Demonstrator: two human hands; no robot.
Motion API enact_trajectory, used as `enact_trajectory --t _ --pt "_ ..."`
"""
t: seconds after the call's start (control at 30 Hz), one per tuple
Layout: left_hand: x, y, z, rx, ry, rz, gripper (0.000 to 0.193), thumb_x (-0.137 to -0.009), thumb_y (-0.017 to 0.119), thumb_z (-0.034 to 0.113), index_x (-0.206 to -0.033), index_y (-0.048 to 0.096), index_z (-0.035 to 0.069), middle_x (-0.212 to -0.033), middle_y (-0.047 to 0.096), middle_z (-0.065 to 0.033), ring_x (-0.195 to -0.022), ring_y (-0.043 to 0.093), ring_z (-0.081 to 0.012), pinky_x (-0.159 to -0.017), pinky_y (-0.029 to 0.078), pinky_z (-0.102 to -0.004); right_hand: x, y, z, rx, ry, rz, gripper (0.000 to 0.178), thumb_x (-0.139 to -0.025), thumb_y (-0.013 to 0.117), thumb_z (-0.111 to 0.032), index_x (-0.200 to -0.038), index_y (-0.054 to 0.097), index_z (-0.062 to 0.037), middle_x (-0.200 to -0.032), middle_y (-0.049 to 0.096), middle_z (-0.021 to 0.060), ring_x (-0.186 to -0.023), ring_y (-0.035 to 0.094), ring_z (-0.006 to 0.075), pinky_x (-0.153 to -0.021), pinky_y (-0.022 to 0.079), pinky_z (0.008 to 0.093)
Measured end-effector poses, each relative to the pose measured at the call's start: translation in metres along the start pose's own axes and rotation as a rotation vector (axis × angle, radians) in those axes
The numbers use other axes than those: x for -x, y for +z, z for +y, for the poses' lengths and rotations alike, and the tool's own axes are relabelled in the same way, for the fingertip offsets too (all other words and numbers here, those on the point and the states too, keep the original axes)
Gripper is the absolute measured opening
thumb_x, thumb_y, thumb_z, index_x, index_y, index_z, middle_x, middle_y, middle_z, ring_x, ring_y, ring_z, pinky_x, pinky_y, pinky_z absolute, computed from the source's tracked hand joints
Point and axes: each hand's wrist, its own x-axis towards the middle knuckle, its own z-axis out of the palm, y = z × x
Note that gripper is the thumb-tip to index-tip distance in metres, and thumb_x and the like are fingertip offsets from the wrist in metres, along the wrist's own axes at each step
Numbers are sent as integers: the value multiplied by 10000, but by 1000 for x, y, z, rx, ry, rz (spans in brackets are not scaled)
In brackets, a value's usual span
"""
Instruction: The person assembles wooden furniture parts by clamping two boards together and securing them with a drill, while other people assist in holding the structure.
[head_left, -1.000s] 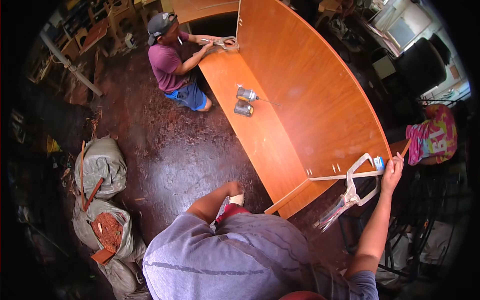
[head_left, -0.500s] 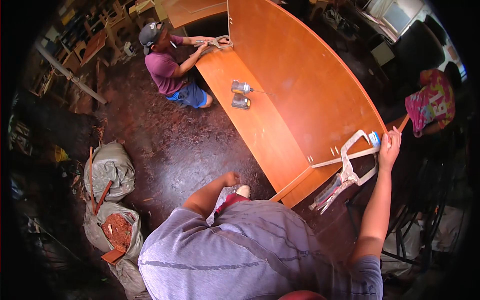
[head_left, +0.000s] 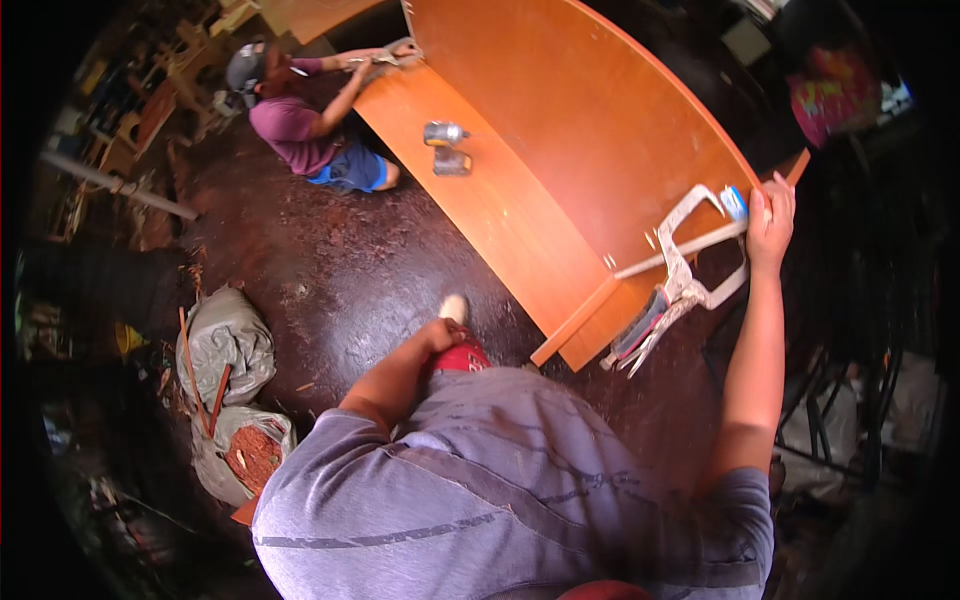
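Observation:
My right hand is closed round the top corner of a large curved-edge wooden panel. Just beside it, a locking C-clamp is fixed on the panel's end, its handles hanging down. A small blue and white piece sits by the clamp's jaw, close to my fingers. My left hand is curled at my leg by the red shorts, with nothing seen in it. A wooden board joins the panel's lower edge. On this board lies a cordless drill, smeared by motion.
A co-worker crouches at the board's far end, hands on another clamp. A person in a bright shirt is at the far right. Sacks, one filled with reddish shavings, stand on the left of the dark floor.
The view has shifted, so the panel, drill and co-worker sit further left and up. My left hand has drawn back to my leg. My right hand stays on the panel corner.

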Motion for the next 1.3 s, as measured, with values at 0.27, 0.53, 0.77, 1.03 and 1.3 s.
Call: enact_trajectory --t 0.27,0.53,0.77,1.03,1.3 --pt "-102 -64 -34 39 -5 -215 503 -829 660 435 -1141 658 40 -1102 661 -222 -1045 634 -319 -919 488 -387 -17 -16 -9 148 89 -304 262 -923 531 -118 -1138 629 -4 -1201 620 137 -1288 481 342 -1132 276 457" --pt "-172 -190 -76 -182 129 -15 506 -799 649 437 -1145 664 67 -1134 660 -203 -1095 616 -357 -940 487 -419 -39 -29 -34 286 309 -610 312 -919 584 -163 -1186 589 -1 -1252 588 154 -1340 413 358 -1132 256 445" --pt "-187 -274 -69 -413 196 -84 532 -776 640 407 -1195 644 79 -1225 617 -197 -1150 581 -349 -983 456 -433 -67 14 -72 540 528 -648 335 -851 664 -185 -1128 587 -14 -1115 594 218 -1170 501 426 -1076 351 442" --pt "-187 -236 -66 -282 176 -143 575 -808 642 450 -1226 620 55 -1217 620 -214 -1146 590 -335 -976 461 -403 -57 6 -57 573 493 -681 384 -868 664 -238 -1155 562 -6 -1168 569 250 -1187 488 429 -1011 387 444" --pt "-165 -210 -70 -140 102 -132 543 -788 676 449 -1144 663 39 -1102 668 -214 -1046 640 -341 -920 493 -405 -61 9 -63 539 507 -683 430 -851 684 -238 -1216 559 -49 -1181 600 205 -1239 460 446 -1071 342 481"
